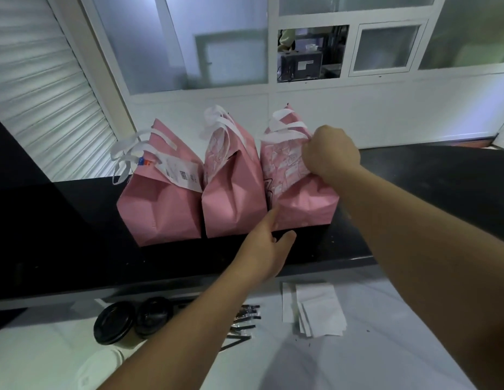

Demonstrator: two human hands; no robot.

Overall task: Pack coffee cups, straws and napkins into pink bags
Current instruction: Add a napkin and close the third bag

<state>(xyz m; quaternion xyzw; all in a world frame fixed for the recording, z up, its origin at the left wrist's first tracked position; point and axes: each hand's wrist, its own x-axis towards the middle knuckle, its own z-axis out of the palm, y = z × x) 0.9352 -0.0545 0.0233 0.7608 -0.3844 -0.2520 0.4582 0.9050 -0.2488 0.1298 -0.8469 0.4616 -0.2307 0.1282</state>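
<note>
On the far black counter (76, 220), the right hand (331, 153) pinches the folded top of the rightmost pink bag (301, 204) while the left hand (266, 249), fingers spread, steadies its base; thin, crushable paper, probably best lifted by its white handles (287, 128).

Straws (246, 319) half under the left forearm; receipt (181, 171) print too small; bags' contents hidden.

Right hand (331, 153) clenched, left hand (266, 250) spread
</note>
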